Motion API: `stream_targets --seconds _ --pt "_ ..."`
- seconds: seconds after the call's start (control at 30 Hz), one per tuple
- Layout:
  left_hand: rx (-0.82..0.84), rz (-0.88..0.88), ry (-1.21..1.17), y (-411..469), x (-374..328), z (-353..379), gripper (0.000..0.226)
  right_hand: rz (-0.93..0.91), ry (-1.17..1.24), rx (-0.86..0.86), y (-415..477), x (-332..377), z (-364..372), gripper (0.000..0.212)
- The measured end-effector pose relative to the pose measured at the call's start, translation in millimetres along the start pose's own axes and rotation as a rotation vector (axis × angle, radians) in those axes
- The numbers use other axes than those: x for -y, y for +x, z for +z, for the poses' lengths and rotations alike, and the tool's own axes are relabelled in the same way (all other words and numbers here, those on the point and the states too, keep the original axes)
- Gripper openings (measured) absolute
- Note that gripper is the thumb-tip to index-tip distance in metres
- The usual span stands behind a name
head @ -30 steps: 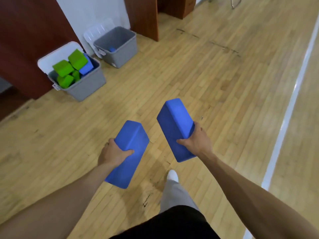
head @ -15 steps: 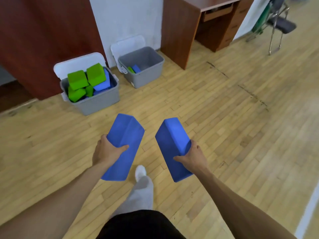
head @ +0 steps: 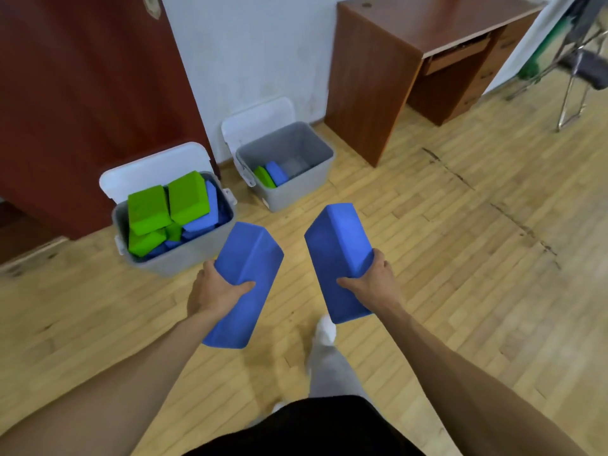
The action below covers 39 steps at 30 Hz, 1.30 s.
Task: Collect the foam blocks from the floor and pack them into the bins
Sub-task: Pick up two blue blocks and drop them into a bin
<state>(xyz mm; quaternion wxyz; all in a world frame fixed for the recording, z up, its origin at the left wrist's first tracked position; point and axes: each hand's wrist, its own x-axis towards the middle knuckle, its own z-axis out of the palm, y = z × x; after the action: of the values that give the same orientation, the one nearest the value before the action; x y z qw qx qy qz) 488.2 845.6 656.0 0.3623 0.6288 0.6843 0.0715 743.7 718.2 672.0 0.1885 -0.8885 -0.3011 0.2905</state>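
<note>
Both bins have come nearer as I walk: my left grip [head: 214, 291] clasps one blue block [head: 250, 258], my right grip [head: 375, 281] the other blue block [head: 335, 245], both at frame centre and unpacked, the heaped bin [head: 197, 250] at middle left looks full, the upper bin [head: 296, 194] has room.

Bright, even indoor light fills the frame, soft and with no hard glare. The wooden floor [head: 477, 307] looks palest toward the right edge. At lower centre, beneath the blue foam blocks [head: 339, 255], it carries only a faint, diffuse shadow. The desk [head: 444, 24] at upper right shows a dull sheen on its top. Wide-angle bending makes the dark door [head: 82, 93] at upper left and the desk lean outward, and the floorboards curve near the borders. The chair [head: 579, 70] in the upper right corner is smeared, and the white shoe [head: 325, 334] at lower centre is blurred.
</note>
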Motion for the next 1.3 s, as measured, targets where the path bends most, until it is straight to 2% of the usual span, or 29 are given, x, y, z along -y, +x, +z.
stream_targets --seconds 0.3,0.47,0.57,0.73,0.87,1.13,1.3 --pt "0.027 -0.046 0.118 209.9 -144.8 21.8 0.084 0.066 0.025 0.095 237.4 69.6 -19.3 0.097" --pt "-0.039 0.021 -0.011 314.1 -258.6 15.8 0.084 0.019 -0.017 0.09 356.5 137.7 -55.7 0.098" --pt "-0.029 0.044 -0.05 365.8 -304.3 11.9 0.081 0.002 -0.027 0.093 414.3 172.3 -66.1 0.1" --pt "0.023 -0.019 -0.047 461.9 -322.2 14.4 0.081 0.023 -0.151 0.171 506.0 217.6 -61.7 0.097" --pt "0.085 -0.096 -0.032 544.5 -324.4 17.8 0.081 0.111 -0.223 0.205 574.9 253.0 -43.9 0.097" --pt "0.168 -0.133 0.027 708.6 -375.1 21.1 0.085 0.173 -0.199 0.198 716.0 328.8 -29.5 0.095" --pt "0.191 -0.163 0.019 800.1 -405.9 67.6 0.095 0.199 -0.162 0.217 811.9 344.7 -1.7 0.098"
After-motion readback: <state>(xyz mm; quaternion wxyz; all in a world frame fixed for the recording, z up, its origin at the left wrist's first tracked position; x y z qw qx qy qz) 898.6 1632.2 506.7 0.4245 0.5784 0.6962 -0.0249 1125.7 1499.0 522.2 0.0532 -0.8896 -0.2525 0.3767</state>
